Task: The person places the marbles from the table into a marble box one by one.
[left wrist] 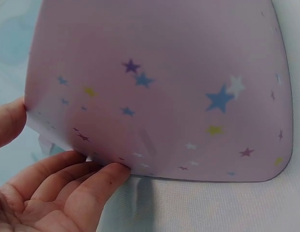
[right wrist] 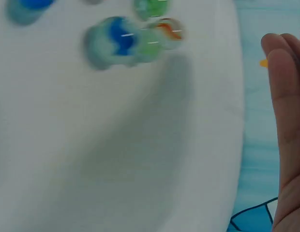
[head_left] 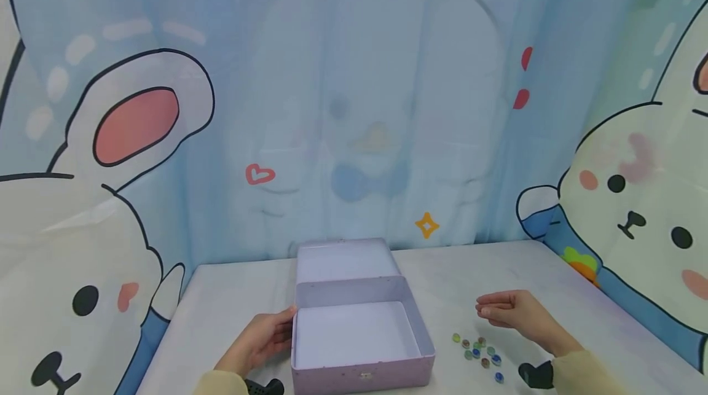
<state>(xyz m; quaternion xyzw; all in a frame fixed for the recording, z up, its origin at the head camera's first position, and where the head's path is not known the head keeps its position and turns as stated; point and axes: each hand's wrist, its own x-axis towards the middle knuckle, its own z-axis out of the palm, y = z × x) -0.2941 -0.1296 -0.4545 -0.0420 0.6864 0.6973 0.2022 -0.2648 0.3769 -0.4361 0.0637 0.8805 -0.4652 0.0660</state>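
Note:
An open lilac tin box (head_left: 332, 378) stands on the table, its hinged lid (head_left: 345, 260) tipped back behind it. My left hand (head_left: 265, 341) holds the box at its left side, towards the back. In the left wrist view the box's star-printed side (left wrist: 169, 111) fills most of the picture, with my thumb (left wrist: 7, 123) at one edge and curled fingers (left wrist: 99, 181) at another. My right hand (head_left: 517, 315) hovers with nearly straight fingers above the table, beyond several glass marbles (head_left: 491, 351). Nothing shows in it. A blue-swirled marble (right wrist: 122, 41) lies among others in the right wrist view.
The white-covered table (head_left: 243, 281) ends at the back against a light blue curtain (head_left: 359, 106) printed with cartoon rabbits. The marbles lie scattered right of the box. Dark wrist straps (head_left: 536, 375) show at the sleeves.

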